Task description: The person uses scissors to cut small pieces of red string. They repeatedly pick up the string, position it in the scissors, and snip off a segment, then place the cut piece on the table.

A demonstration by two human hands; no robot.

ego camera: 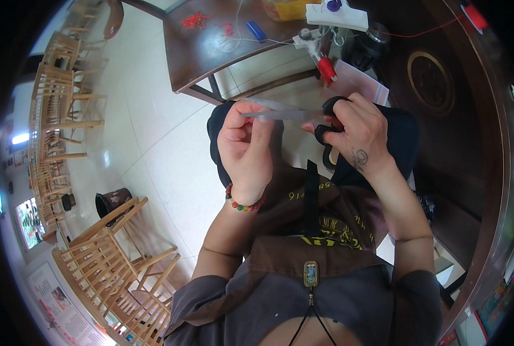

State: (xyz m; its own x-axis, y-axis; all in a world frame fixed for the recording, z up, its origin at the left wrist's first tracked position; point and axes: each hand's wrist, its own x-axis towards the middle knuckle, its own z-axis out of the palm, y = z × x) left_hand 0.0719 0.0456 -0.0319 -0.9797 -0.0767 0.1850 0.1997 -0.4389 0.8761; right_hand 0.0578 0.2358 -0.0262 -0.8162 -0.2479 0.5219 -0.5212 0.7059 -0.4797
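My right hand grips a pair of scissors by the black loop handles, with its fingers through the loops. The blades are parted and point left, their tips reaching my left hand. My left hand is curled, with thumb and forefinger pinched together beside the blades. A small bit of red shows between those fingers, too small to name exactly. Both hands are over my lap, above a brown apron with yellow printing. A beaded bracelet circles my left wrist.
Ahead stands a dark table with red thread scraps, a blue object and a white cord. A clamp stand carries a red thread spool at its edge. Dark wooden furniture borders the right; wooden chairs and a bin are left.
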